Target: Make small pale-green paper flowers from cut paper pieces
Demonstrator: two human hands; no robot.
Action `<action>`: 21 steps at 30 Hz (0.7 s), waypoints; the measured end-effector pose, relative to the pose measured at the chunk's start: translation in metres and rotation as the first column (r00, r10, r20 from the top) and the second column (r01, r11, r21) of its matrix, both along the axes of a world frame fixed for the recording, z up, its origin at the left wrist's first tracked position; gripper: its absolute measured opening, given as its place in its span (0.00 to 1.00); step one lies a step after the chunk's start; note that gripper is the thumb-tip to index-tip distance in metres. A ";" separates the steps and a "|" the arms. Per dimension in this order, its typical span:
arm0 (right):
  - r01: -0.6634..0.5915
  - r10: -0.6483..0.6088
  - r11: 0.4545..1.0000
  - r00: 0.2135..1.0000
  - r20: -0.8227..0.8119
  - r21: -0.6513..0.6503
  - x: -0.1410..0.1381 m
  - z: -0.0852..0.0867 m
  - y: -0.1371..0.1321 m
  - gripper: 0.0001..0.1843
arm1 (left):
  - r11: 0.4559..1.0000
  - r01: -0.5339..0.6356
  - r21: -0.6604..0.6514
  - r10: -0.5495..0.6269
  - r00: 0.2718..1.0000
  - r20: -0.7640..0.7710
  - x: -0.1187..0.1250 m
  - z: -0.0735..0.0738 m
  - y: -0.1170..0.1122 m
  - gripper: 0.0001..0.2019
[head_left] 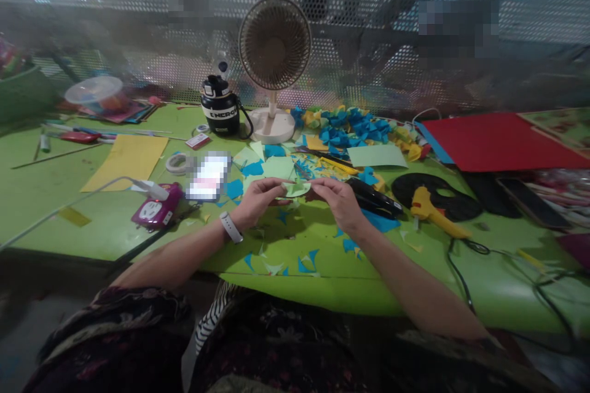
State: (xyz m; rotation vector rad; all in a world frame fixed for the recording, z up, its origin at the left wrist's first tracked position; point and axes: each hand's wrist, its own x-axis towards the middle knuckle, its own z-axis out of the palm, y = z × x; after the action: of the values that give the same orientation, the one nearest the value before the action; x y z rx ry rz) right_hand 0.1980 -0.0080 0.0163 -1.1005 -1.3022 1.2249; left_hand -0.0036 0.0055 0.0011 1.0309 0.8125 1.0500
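My left hand (258, 199) and my right hand (338, 199) meet over the green table (92, 221), both pinched on one small pale green paper piece (295, 189) held between their fingertips. A white watch band circles my left wrist. Blue and pale paper scraps (304, 261) lie scattered below my hands near the table's front edge. A black stapler (374, 198) rests just right of my right hand.
A yellow glue gun (431, 212) lies on a black disc with its cable trailing right. A desk fan (274, 61), a black jug (220, 109), a pile of folded blue and yellow paper pieces (354, 126), red card (498, 141), yellow sheet (126, 159), tape roll (177, 163) and pink power strip (157, 209) surround them.
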 end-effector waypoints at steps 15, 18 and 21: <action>-0.140 -0.036 0.936 0.875 0.483 0.323 0.001 -0.011 -0.003 0.16 | 0.985 0.006 0.173 0.014 0.993 -0.117 0.000 0.000 -0.002 0.16; -0.220 -0.159 0.833 0.784 0.601 0.508 0.002 -0.015 -0.002 0.17 | 0.963 0.010 0.270 0.049 0.976 -0.214 0.000 -0.003 -0.002 0.14; -0.248 -0.217 0.793 0.739 0.638 0.557 0.003 -0.019 0.000 0.16 | 0.951 0.006 0.310 0.078 0.963 -0.258 0.000 -0.004 -0.004 0.14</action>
State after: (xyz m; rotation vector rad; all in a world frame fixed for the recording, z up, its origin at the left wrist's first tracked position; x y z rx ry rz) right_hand 0.2014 -0.0082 -0.0023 -1.0598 -2.0847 0.2805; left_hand -0.0037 0.0018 -0.0033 1.4532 0.9048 1.1055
